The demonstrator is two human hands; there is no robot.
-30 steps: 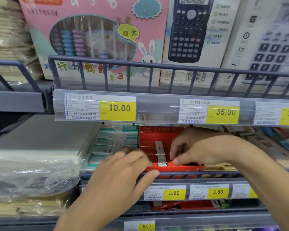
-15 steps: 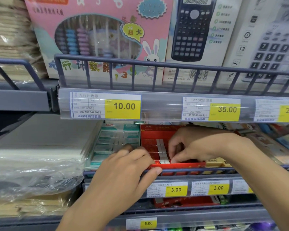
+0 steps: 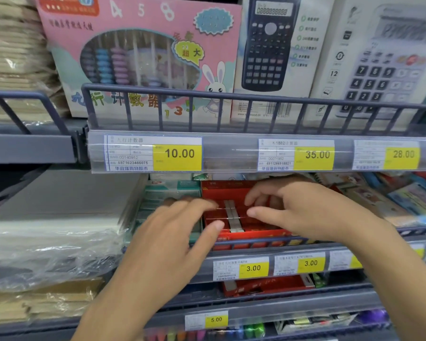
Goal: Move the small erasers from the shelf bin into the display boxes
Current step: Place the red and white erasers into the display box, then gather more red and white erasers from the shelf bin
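On the left of the middle shelf lies a stack wrapped in clear plastic film (image 3: pixel 35 244), then a green display box (image 3: pixel 167 195) of sleeved erasers. The left hand (image 3: pixel 172 242) hovers over that box's right side, fingers spread and loosely curled, thumb reaching toward the red display box (image 3: pixel 221 193); it appears to hold nothing, though blur makes that uncertain. Inside the red box, a row of small erasers (image 3: pixel 231 215) shows white ends between red sleeves, standing packed edge to edge. The right hand (image 3: pixel 305 212) sits over the box's right half, fingers parted, thumb near the row, nothing visibly pinched.

These erasers are probably light, slightly rubbery and firm, with slick paper sleeves that could slide off. Pinching one by its two long sides, across the sleeve, looks safest; the thin cardboard box may shift unless steadied.
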